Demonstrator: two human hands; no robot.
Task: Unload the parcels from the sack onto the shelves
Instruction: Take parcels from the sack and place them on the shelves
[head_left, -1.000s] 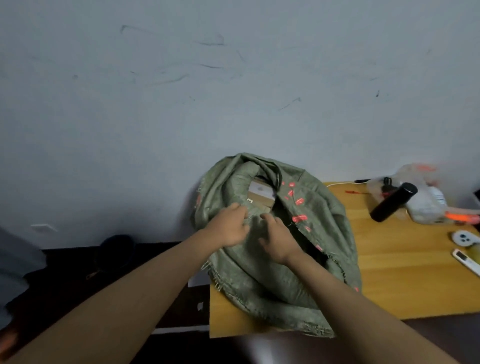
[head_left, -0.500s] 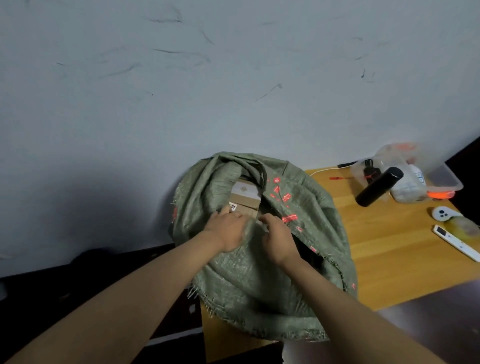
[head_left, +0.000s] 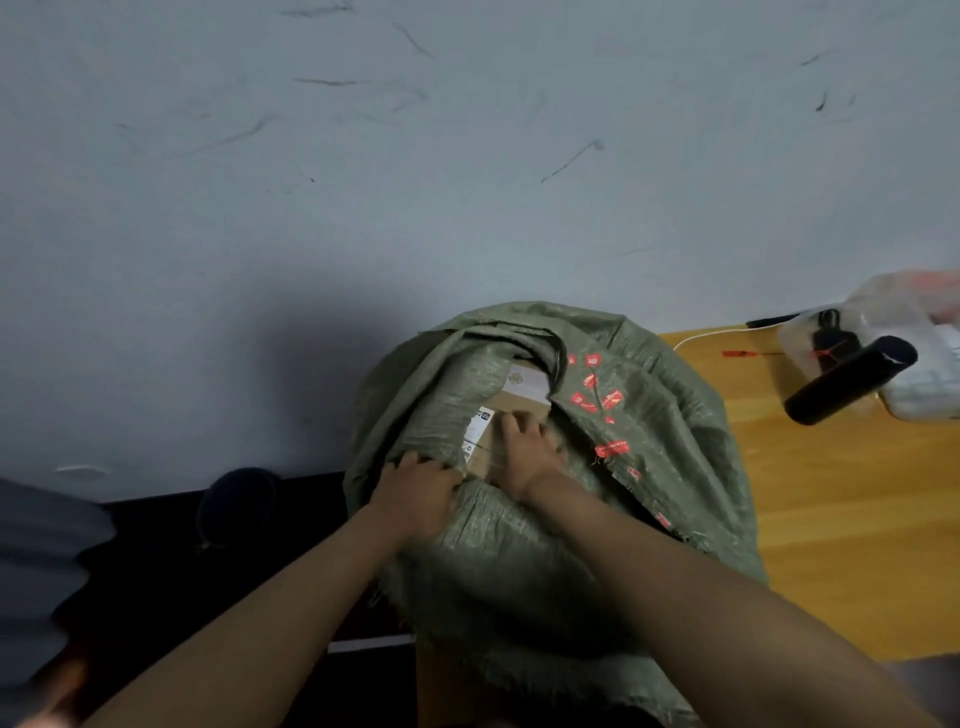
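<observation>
A green woven sack (head_left: 649, 457) with red print lies on the left end of a wooden table (head_left: 831, 519), its mouth facing me. Inside the mouth shows a brown cardboard parcel (head_left: 522, 402) with white labels. My left hand (head_left: 415, 493) grips the near lip of the sack and holds it down. My right hand (head_left: 522, 449) reaches into the mouth and lies flat on the parcel, fingers spread over its top; whether it grips the parcel I cannot tell. No shelves are in view.
At the table's far right lie a black cylinder (head_left: 847, 379), a clear plastic box (head_left: 883, 338) with small items and a white cable (head_left: 696, 338). A grey-blue wall stands behind. Left of the table the floor is dark, with a dark round object (head_left: 236, 501).
The sack's near lip has been pulled further down, baring more of the parcel. My right hand has moved from the sack's edge into the mouth, onto the parcel. My view has shifted left.
</observation>
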